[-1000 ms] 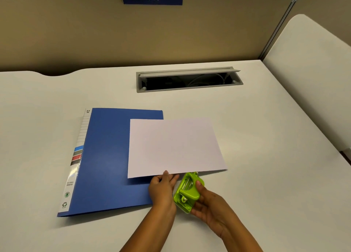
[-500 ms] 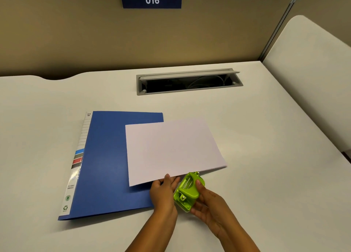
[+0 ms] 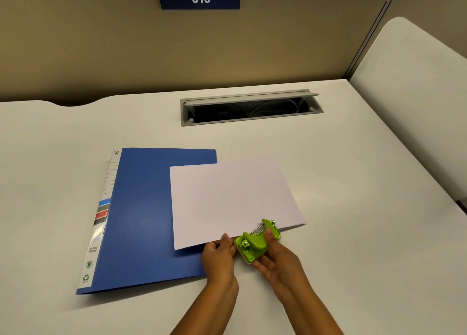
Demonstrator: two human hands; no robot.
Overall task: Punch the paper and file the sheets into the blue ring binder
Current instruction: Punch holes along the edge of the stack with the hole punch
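Right hand (image 3: pixel 279 259) grips green hole punch (image 3: pixel 255 243) at the near edge of the paper (image 3: pixel 232 200); left hand (image 3: pixel 218 255) pinches that edge. Paper overlaps closed blue binder (image 3: pixel 144 216) on desk (image 3: pixel 353 183). Risk: sheet sits skewed, so holes could land off-line.

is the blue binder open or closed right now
Closed. The blue ring binder lies flat on the desk with its cover down, no rings showing; the paper overlaps its right side.

- Your left hand (image 3: pixel 219 255) has swung the paper (image 3: pixel 233 199) anticlockwise; its near edge now slants.
- The green punch (image 3: pixel 255 242) now sits turned, aligned with that edge.
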